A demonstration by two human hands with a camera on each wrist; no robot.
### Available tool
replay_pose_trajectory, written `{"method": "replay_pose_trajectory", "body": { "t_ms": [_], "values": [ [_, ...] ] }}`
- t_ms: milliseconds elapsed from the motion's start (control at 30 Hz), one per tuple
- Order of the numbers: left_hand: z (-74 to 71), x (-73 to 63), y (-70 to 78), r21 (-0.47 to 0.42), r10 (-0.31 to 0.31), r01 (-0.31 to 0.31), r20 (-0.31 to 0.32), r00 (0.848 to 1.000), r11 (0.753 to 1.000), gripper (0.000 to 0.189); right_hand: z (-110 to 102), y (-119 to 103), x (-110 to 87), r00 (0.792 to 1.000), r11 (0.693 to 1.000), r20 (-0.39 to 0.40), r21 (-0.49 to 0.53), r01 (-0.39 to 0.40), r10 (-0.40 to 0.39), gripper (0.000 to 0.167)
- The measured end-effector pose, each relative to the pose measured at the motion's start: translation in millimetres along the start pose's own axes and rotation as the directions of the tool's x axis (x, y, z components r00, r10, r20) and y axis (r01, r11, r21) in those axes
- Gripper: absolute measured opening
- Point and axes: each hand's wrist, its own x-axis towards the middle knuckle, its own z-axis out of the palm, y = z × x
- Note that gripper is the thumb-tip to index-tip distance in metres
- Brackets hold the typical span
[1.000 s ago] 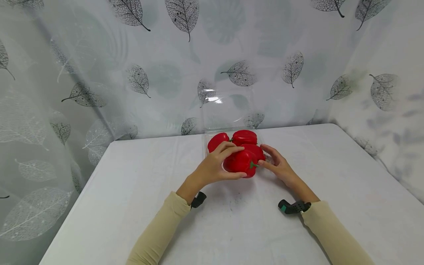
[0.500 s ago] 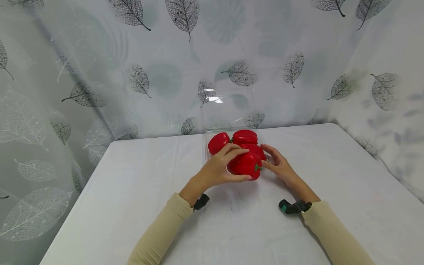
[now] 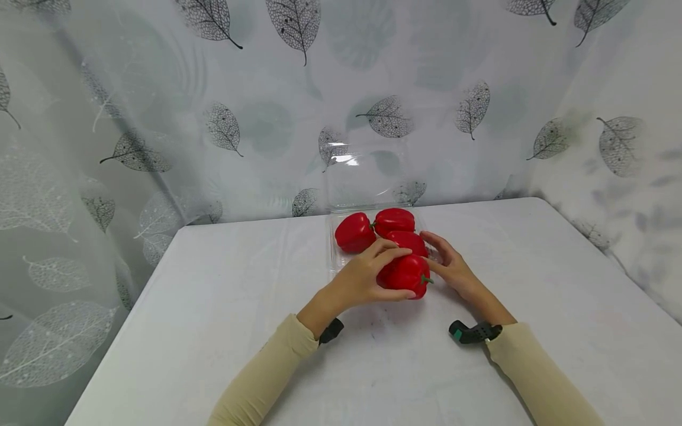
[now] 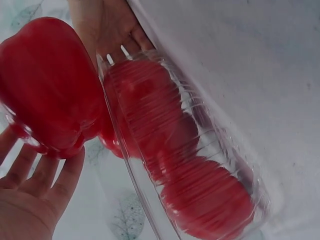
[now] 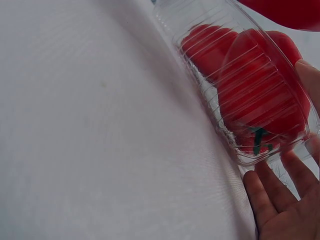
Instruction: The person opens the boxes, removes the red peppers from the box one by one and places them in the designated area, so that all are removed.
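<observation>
In the head view my left hand (image 3: 358, 283) grips a red bell pepper (image 3: 406, 276) with a green stem, raised in front of a clear plastic clamshell box (image 3: 337, 259). Left wrist view: the fingers cup the held bell pepper (image 4: 50, 85) beside the box wall. Several red bell peppers sit in the box, among them one at left (image 3: 354, 232), one at the back (image 3: 394, 220) and one at right (image 3: 409, 241). My right hand (image 3: 453, 271) holds the box's right end, fingers (image 5: 267, 187) against the outside, with a digit above near the rim.
The box's transparent lid (image 3: 367, 174) stands raised behind it at the table's far edge. A white cloth covers the table (image 3: 240, 296). Leaf-print curtains (image 3: 266, 118) hang behind and at both sides. Dark wrist cameras (image 3: 469, 332) sit on both wrists.
My left hand has carried the bell pepper to the right and slightly nearer, uncovering more of the left pepper and the box. The right hand stays nearly still at the box's end.
</observation>
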Motion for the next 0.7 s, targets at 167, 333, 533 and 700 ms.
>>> {"method": "replay_pose_trajectory", "body": {
  "t_ms": [167, 333, 533, 700],
  "values": [
    [4.3, 0.6, 1.9, 0.017, 0.009, -0.009, 0.009, 1.000, 1.000, 0.065, -1, 0, 0.0, 1.000, 1.000, 0.005, -0.008, -0.005, 0.005, 0.074],
    [7.6, 0.7, 2.7, 0.009, -0.006, 0.006, 0.040, 0.999, 1.000, 0.064, -1, -1, 0.5, 1.000, 1.000, -0.001, -0.013, -0.014, 0.014, 0.073],
    [10.8, -0.1, 4.2, 0.001, -0.060, 0.060, 0.106, 0.993, 0.998, 0.064, 1, -3, 0.3, 0.999, 0.999, -0.019, -0.029, -0.035, 0.034, 0.076],
    [15.2, -0.9, 3.6, 0.013, -0.094, 0.093, 0.135, 0.986, 0.996, 0.064, 2, -4, -0.3, 0.998, 0.998, -0.028, -0.039, -0.053, 0.052, 0.079]
  ]
}}
